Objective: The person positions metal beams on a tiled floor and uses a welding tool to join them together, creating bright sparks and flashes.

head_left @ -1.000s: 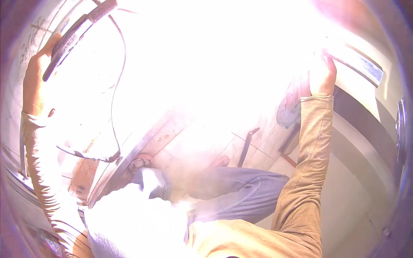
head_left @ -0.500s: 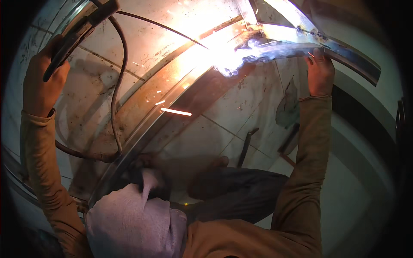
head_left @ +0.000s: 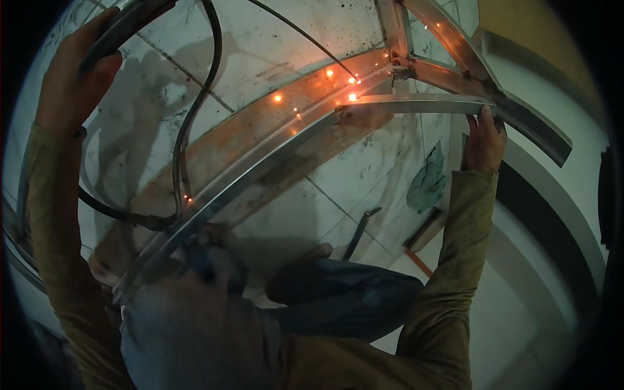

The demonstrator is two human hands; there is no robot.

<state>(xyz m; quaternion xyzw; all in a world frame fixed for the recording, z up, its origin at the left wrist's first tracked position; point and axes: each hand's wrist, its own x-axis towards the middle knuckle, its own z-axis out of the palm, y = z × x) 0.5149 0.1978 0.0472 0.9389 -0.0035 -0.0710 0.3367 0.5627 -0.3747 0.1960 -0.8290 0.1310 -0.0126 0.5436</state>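
My left hand (head_left: 75,81) is wrapped around a dark welding electrode holder (head_left: 127,29) at the upper left. From it a thin welding rod (head_left: 302,31) slants down to the right, its tip near glowing orange spots (head_left: 353,97). These spots lie where a short metal bar (head_left: 422,104) meets a long metal tube (head_left: 260,166). My right hand (head_left: 486,144) grips the bar's far right end, fingers bent against it. That end lies close to a curved metal frame (head_left: 455,45); whether they touch I cannot tell.
A black cable (head_left: 184,123) loops down from the holder over the long tube. Under the tube lies a brown board (head_left: 240,127) on stained floor tiles (head_left: 325,195). A loose metal rod (head_left: 361,234) and a greenish scrap (head_left: 427,181) lie near my leg (head_left: 351,289).
The bright arc, smoke and flying sparks have gone, leaving glowing spots. My left hand has shifted up with the electrode holder, and the rod tip has moved right. My right hand stays on the bar.
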